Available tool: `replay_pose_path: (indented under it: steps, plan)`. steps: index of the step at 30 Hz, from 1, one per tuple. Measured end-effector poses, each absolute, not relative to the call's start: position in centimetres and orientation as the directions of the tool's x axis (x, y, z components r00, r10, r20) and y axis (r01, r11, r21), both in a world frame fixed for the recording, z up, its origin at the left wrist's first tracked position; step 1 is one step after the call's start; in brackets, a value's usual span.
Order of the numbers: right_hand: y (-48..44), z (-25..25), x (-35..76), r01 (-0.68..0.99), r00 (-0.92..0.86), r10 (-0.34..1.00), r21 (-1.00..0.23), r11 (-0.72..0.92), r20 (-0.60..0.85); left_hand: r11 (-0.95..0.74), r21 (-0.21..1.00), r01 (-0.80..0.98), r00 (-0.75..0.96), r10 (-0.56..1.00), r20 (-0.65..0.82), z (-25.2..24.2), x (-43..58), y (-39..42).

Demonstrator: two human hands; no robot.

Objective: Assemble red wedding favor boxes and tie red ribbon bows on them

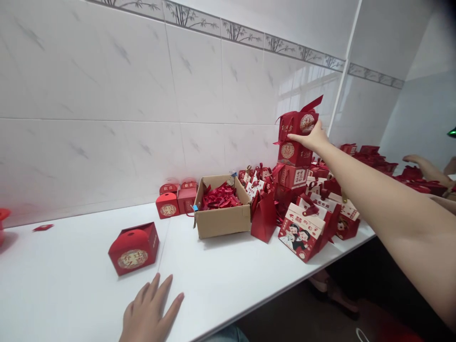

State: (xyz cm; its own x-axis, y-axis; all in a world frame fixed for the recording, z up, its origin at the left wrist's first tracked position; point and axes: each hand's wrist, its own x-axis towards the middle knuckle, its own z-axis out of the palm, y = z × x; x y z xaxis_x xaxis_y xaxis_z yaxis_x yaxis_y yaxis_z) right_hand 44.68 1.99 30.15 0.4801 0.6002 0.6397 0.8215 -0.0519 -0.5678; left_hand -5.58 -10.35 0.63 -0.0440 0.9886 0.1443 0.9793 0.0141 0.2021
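My right hand [312, 137] reaches far out to the top red gift box [297, 122] of a stack of red boxes [294, 164] against the tiled wall, its fingers closed round the box's side. My left hand [149, 311] lies flat on the white counter [71, 289] near its front edge, fingers apart and empty. Just beyond it sits a single red gift box [134, 248] with a round gold emblem.
An open cardboard carton [221, 206] of red ribbons stands mid-counter, with small red boxes [176, 197] to its left and red gift bags [306, 228] to its right. Another person's hand [416, 161] rests at far right among more red boxes.
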Motion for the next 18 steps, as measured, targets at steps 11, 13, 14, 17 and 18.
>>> replay_pose_path:
  steps: [11, 13, 14, 17, 18]
  plan:
    - [-2.5, 26.2, 41.4, 0.881, 0.44, 0.504, -0.466, -0.081, 0.743, 0.021, 0.185, 0.983, -0.044, 0.991, 0.123, 0.8, -5.5, -10.4]
    - [-4.7, 21.7, 38.3, 0.952, 0.234, 0.479, -0.299, 0.063, 0.846, 0.014, 0.19, 0.982, -0.038, 0.992, 0.123, 0.7, -5.5, -10.4]
    - [-5.9, 18.7, 36.5, 0.96, 0.125, 0.492, -0.23, 0.16, 0.862, 0.012, 0.196, 0.98, -0.036, 0.992, 0.123, 0.6, -5.5, -10.4]
    - [-9.1, 9.1, 30.9, 0.877, -0.177, 0.639, -0.175, 0.448, 0.748, 0.024, 0.246, 0.969, -0.072, 0.979, 0.189, 0.3, -5.5, -10.3]
    - [-9.9, 6.4, 29.3, 0.838, -0.259, 0.7, -0.207, 0.506, 0.665, 0.034, 0.273, 0.961, -0.097, 0.97, 0.223, 0.2, -5.5, -10.3]
